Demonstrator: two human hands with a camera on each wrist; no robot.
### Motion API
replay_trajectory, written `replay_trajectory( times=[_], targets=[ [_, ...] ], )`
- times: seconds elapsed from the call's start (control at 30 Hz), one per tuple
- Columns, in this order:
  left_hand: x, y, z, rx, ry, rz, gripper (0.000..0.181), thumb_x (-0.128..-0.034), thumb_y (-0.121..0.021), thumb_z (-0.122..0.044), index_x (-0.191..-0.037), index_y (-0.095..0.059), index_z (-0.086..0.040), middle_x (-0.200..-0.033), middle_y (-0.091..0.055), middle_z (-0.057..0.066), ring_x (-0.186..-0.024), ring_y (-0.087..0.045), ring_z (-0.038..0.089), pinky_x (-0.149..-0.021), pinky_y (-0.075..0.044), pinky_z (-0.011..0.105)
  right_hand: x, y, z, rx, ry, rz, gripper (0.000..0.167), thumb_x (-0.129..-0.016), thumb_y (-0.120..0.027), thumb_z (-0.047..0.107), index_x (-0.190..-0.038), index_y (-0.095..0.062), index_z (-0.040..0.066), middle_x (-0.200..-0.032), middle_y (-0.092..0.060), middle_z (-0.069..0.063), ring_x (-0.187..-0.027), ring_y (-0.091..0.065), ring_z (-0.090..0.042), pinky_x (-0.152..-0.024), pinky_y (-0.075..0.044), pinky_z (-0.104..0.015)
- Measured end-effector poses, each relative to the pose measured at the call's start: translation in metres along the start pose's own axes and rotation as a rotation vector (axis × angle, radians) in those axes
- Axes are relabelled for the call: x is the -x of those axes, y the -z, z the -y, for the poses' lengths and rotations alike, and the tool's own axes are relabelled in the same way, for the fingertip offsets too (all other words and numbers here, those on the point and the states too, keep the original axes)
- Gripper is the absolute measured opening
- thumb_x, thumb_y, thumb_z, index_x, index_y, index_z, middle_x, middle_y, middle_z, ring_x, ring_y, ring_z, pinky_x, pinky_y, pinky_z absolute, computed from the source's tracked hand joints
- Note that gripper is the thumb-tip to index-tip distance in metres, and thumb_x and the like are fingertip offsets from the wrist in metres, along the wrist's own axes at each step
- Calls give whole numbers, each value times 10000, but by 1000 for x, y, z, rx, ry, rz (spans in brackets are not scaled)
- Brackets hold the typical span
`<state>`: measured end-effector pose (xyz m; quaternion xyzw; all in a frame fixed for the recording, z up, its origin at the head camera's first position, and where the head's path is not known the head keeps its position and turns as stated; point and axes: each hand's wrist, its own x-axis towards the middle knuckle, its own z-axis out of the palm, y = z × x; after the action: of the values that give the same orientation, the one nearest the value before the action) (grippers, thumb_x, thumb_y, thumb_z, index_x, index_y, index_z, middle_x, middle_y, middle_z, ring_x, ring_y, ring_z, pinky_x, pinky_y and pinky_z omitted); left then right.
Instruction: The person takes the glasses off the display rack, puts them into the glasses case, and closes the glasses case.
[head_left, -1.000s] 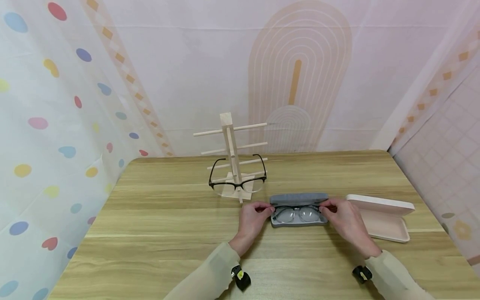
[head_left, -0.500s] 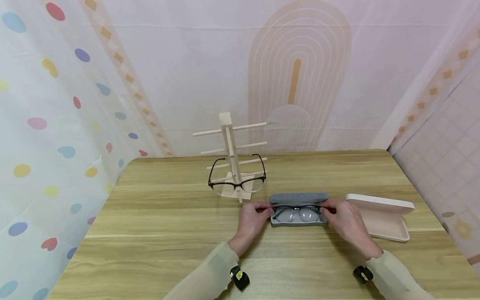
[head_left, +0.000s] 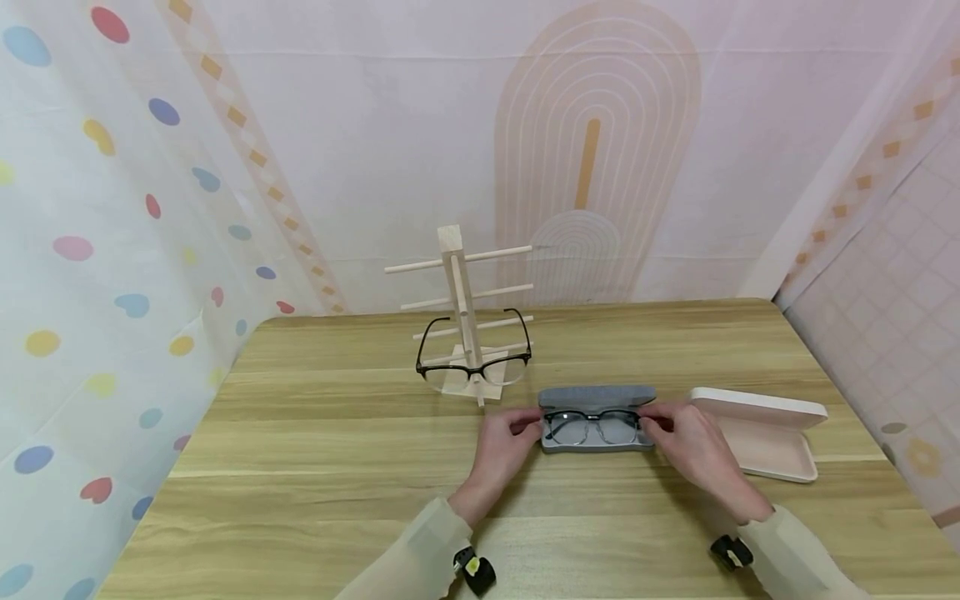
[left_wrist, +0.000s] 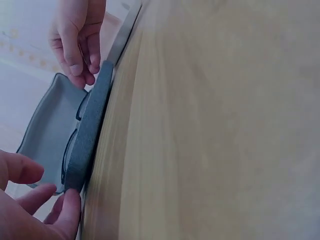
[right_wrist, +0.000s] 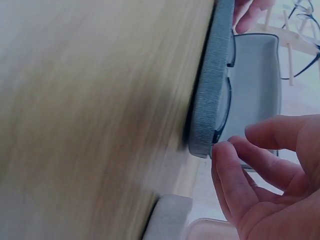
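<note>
A pair of black half-rim glasses (head_left: 592,427) lies inside a grey glasses case (head_left: 597,448), whose lid (head_left: 597,396) stands raised behind. At the case's left end is my left hand (head_left: 502,442); in the left wrist view its thumb and fingers are spread, with fingertips against the end of the case (left_wrist: 90,135). My right hand (head_left: 697,442) is at the other end. In the right wrist view its fingertips touch the case corner beside the glasses (right_wrist: 227,105), and thumb and fingers are apart. The folded temples are mostly hidden in the case.
Behind and left of the case stands a wooden glasses rack (head_left: 459,287) with another pair of black-framed glasses (head_left: 476,371) on it. A white case with a pink lining (head_left: 772,454) lies unlidded beside my right hand. Fabric (head_left: 375,150) hangs behind the table (head_left: 315,467).
The glasses have settled slightly lower in the grey case. My fingertips, which were at the ends of the frame, have eased off it a little; the case stays in place.
</note>
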<state>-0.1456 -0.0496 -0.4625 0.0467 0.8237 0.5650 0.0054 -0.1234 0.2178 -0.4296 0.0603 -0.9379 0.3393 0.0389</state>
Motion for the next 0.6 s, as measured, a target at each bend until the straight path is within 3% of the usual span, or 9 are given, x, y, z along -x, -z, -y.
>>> replay_trajectory(
  times=[0.2,0.33,0.43,0.6],
  targets=[
    [10,0,-3,104,39,15,283,-935,-682,-69,-1194,-696,43,-1152,-711,153,-1034,-693,269,-894,-588,366,10,7,3,-6,-25,-50,223,-994,-603,140,-1108,-787,84,-1068,-762,-51,-912,-643,-181,-775,-522,-379],
    [13,0,-5,155,66,5,348,-947,-662,-113,-1258,-633,43,-1201,-680,154,-1090,-671,282,-936,-571,378,16,8,6,-37,-33,-105,218,-1011,-604,172,-1124,-772,91,-1040,-754,-34,-961,-678,-210,-810,-547,-383],
    [17,-1,-7,172,56,2,419,-968,-647,-160,-1322,-580,54,-1246,-658,173,-1130,-651,308,-983,-551,420,19,5,9,-72,-17,-158,218,-1019,-615,180,-1144,-748,61,-1069,-746,-75,-979,-700,-245,-842,-581,-410],
    [18,-4,-8,171,27,2,570,-1000,-630,-232,-1459,-468,65,-1333,-608,214,-1206,-606,362,-1046,-509,494,22,2,11,-144,-9,-197,319,-1041,-594,191,-1274,-657,-17,-1256,-652,-188,-1096,-675,-354,-927,-568,-501]
  ],
)
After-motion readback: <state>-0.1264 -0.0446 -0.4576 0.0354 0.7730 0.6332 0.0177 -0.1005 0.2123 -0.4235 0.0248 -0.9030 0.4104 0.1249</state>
